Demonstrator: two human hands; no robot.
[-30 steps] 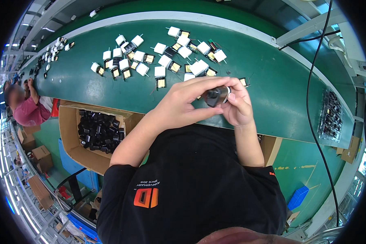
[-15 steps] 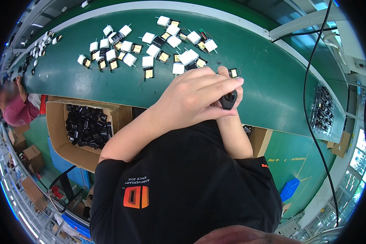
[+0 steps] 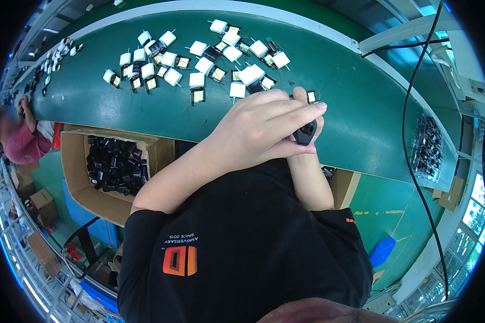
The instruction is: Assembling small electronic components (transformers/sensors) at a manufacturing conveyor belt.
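Observation:
Both of my hands are together over the near edge of the green table [image 3: 355,124]. My left hand [image 3: 261,121] is closed around a small black plastic housing [image 3: 306,132], whose rounded end pokes out below the fingers. Behind it, my right hand [image 3: 318,125] is mostly hidden, its fingers wrapped round the same housing. Just beyond the fingertips shows a small black piece with a pale yellow pad [image 3: 311,97] and thin wires; whether it joins the housing is hidden. Several white blocks [image 3: 197,81] with metal pins, yellow-padded black parts and thin wires lie scattered beyond my hands.
A cardboard box [image 3: 76,177] of black plastic housings [image 3: 116,164] stands at my left, below the table edge. A clear bag [image 3: 428,148] of dark parts lies at the right. A black cable [image 3: 409,102] hangs down there. Another person [image 3: 22,137] sits far left.
My hands and the black housing have shifted very slightly right. The grip looks the same. At the far left, the other person's arm has moved a little.

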